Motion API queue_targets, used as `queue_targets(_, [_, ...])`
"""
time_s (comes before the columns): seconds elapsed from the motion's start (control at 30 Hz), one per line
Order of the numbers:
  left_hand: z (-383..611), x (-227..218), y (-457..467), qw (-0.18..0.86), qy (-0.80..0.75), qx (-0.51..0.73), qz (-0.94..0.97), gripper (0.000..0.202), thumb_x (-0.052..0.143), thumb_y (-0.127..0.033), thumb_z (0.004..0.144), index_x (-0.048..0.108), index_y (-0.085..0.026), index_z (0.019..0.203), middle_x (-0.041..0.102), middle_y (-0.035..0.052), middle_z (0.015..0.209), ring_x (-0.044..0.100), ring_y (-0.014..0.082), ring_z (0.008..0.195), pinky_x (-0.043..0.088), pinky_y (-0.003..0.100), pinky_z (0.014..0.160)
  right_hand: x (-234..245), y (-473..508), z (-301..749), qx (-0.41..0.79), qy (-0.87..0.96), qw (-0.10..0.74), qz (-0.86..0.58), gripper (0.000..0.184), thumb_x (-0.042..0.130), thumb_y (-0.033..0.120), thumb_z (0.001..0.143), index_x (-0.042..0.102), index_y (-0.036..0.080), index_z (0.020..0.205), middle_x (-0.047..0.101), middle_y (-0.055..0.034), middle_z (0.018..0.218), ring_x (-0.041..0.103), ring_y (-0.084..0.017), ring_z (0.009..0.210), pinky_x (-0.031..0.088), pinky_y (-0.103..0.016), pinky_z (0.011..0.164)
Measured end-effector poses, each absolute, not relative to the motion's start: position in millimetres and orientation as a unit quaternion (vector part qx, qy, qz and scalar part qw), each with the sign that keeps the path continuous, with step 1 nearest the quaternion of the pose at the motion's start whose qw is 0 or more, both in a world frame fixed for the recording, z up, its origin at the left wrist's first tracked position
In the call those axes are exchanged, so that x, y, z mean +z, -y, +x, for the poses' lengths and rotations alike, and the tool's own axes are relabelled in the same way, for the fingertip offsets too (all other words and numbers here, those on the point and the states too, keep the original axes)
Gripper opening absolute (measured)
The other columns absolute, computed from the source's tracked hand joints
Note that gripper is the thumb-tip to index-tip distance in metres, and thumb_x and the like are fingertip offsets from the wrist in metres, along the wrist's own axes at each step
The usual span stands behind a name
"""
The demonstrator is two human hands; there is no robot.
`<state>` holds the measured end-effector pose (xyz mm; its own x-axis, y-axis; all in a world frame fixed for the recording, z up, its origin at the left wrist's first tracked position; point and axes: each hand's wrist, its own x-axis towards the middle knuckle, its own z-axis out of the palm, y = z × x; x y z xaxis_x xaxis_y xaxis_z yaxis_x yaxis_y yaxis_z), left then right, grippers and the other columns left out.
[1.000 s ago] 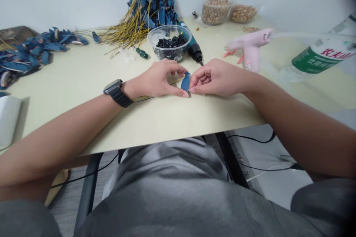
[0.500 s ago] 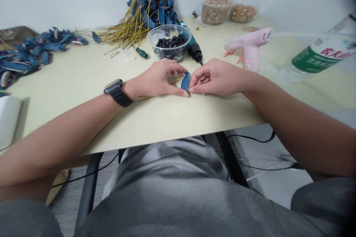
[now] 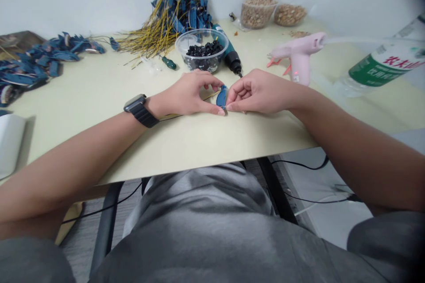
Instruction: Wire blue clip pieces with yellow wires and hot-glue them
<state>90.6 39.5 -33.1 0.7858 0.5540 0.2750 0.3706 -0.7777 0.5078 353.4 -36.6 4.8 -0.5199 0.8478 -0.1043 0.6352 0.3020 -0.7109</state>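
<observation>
Work on one small blue piece (image 3: 221, 97) appears mid-way, as the left hand (image 3: 187, 92) and right hand (image 3: 260, 91) are both on it, low over the worktop (image 3: 186, 150); what is left to do is too fine to see. Beyond the left hand stands a bundle of similar blue pieces on yellow stems (image 3: 189, 10), perhaps finished ones; more blue pieces (image 3: 33, 68) lie heaped well to its left. The left hand is partly open, thumb and forefinger arched to hold the piece by its near and far ends, a yellow strand (image 3: 210, 96) running between them. The right hand is curled, thumb and fingertip seemingly pinching the piece's near end. Just beyond the hands is a clear bowl (image 3: 179, 48) of black bits (image 3: 207, 49); beyond the right wrist, a pink glue gun (image 3: 300, 57).
</observation>
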Motion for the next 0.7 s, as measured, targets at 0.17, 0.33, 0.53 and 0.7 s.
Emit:
queue_targets(0.17, [91.1,-32.6,-39.1,0.226,-0.247,0.213,0.918,0.102,0.091,-0.104,0.07,0.09,-0.023,0.132,0.086,0.0134,0.121,0.075,0.0356,0.116,0.055,0.051,0.111,5.5,35.8,353.8,0.366,0.792,0.144,-0.467,0.024,0.097,0.042,0.091,0.084,0.023,0.084,0.069,0.0002,0.068,0.057,-0.014,0.063,0.043,-0.03,0.06])
queue_targets(0.33, [91.5,-30.1,-36.1,0.227,-0.257,0.208,0.916,0.099,0.093,-0.102,0.069,0.09,-0.025,0.13,0.086,0.0125,0.121,0.075,0.0364,0.117,0.055,0.052,0.111,9.1,34.9,359.0,0.351,0.791,0.152,-0.478,0.029,0.099,0.047,0.09,0.084,0.023,0.085,0.069,0.0006,0.069,0.057,-0.014,0.063,0.04,-0.03,0.06])
queue_targets(0.53, [93.7,-31.1,-30.2,0.212,-0.267,0.213,0.916,0.09,0.093,-0.098,0.075,0.089,-0.027,0.131,0.088,0.0119,0.128,0.075,0.0372,0.123,0.051,0.053,0.116,30.6,44.4,367.5,0.282,0.767,0.255,-0.517,0.037,0.101,0.057,0.089,0.083,0.025,0.086,0.067,-0.0008,0.071,0.056,-0.016,0.065,0.037,-0.032,0.058])
queue_targets(0.7, [103.5,-34.4,-22.1,0.218,-0.291,0.227,0.904,0.095,0.092,-0.102,0.073,0.089,-0.027,0.133,0.087,0.0123,0.129,0.072,0.04,0.126,0.047,0.058,0.12,53.1,65.9,368.4,0.218,0.76,0.306,-0.53,0.01,0.088,0.03,0.097,0.087,0.022,0.09,0.07,-0.0013,0.075,0.056,-0.014,0.069,0.038,-0.034,0.063])
